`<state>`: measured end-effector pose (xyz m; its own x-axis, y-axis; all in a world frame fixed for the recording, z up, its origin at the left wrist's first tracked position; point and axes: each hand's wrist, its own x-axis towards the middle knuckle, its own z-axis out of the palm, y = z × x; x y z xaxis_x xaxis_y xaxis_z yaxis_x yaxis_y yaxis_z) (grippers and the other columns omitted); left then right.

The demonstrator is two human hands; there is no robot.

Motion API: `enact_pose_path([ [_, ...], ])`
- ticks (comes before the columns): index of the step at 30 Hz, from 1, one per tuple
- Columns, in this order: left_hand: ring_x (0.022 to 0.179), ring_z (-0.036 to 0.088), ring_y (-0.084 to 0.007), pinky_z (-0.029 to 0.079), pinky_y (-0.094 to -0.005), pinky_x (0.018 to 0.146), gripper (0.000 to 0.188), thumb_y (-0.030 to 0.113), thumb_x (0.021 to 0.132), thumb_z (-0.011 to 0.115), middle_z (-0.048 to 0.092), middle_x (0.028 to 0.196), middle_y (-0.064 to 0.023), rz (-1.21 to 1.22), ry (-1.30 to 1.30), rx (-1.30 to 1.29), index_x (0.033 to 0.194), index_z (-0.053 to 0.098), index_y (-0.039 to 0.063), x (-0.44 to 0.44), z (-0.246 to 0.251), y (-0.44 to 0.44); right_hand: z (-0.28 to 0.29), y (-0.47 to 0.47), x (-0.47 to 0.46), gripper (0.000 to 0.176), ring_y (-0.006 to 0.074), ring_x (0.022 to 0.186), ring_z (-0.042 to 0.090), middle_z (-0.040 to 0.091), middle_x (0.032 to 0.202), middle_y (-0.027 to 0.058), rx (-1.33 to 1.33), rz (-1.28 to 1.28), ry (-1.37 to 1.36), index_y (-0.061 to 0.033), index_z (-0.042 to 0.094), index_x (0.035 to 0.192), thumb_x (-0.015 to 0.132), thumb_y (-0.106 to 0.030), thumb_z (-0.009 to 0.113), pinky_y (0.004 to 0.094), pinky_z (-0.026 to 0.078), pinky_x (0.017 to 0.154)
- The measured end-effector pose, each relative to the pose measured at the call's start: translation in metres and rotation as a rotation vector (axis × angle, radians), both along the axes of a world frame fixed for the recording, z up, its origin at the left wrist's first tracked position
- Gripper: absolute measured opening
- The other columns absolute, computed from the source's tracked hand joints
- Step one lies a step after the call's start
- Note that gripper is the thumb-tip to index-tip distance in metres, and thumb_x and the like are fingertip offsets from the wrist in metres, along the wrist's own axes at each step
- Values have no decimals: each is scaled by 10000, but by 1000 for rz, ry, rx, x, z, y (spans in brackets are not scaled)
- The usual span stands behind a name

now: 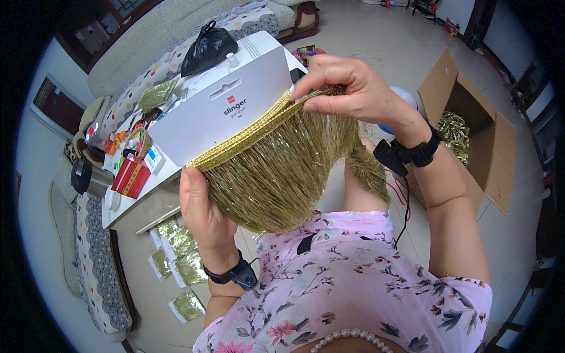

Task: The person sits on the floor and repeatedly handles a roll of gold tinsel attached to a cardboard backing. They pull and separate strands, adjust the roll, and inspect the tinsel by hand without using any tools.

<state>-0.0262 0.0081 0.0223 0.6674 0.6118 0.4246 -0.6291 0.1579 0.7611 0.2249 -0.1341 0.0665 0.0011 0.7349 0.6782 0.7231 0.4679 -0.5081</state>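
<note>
A gold tinsel fringe garland [269,172] hangs down over my lap from its braided gold band. The band lies folded in layers along the lower edge of a white header card [220,106] that bears printing and a hang slot. At the card's lower left corner my left hand [205,212] pinches the band and card between thumb and fingers. My right hand [340,90] grips the band near the card's right end, thumb below and fingers above. More fringe trails from there past my knee.
Behind the card, a white table [260,42] bears a black plastic bag [209,48], a red box [131,177] and a steel kettle [90,176]. Packed tinsel garlands [187,304] lie on the tiled floor at left. An open cardboard box [476,106] at right holds loose tinsel [454,132].
</note>
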Motion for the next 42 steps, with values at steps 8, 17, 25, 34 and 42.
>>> enact_pose_path([
  [8,1068,666,-221,551,-371,904,431,316,1087,370,647,1215,-157,31,-8,44,1284,526,-34,-1,0,9,-2,-7,12,202,45,739,529,605,772,-44,-477,65,134,-52,729,907,928,-253,712,249,429,674],
  [17,1043,678,-217,557,-372,893,436,315,1089,360,674,1178,-146,12,-19,82,1275,554,-29,-9,8,57,-9,-53,30,618,103,1022,556,606,1139,59,-707,19,451,-31,542,1361,794,-262,627,240,468,856],
  [25,1022,677,-204,551,-363,889,417,305,1086,378,666,1180,-137,92,66,149,1276,542,-29,-12,14,83,20,-156,72,344,23,769,545,612,893,-53,-621,-258,445,-39,629,1209,905,-192,684,187,447,662],
  [34,1059,588,-127,464,-290,930,330,255,1073,458,633,1184,-73,3,241,219,1246,547,-11,11,-10,59,-66,-125,34,252,276,1069,593,660,1127,108,-685,-827,-473,-67,684,1085,836,-104,706,367,471,936],
  [42,1080,577,-124,452,-294,953,350,254,1077,446,620,1207,-77,-25,261,202,1284,527,-16,17,-17,52,-59,-4,-65,187,263,899,663,690,983,124,-88,-262,122,-42,674,1032,871,-137,675,360,523,790],
])
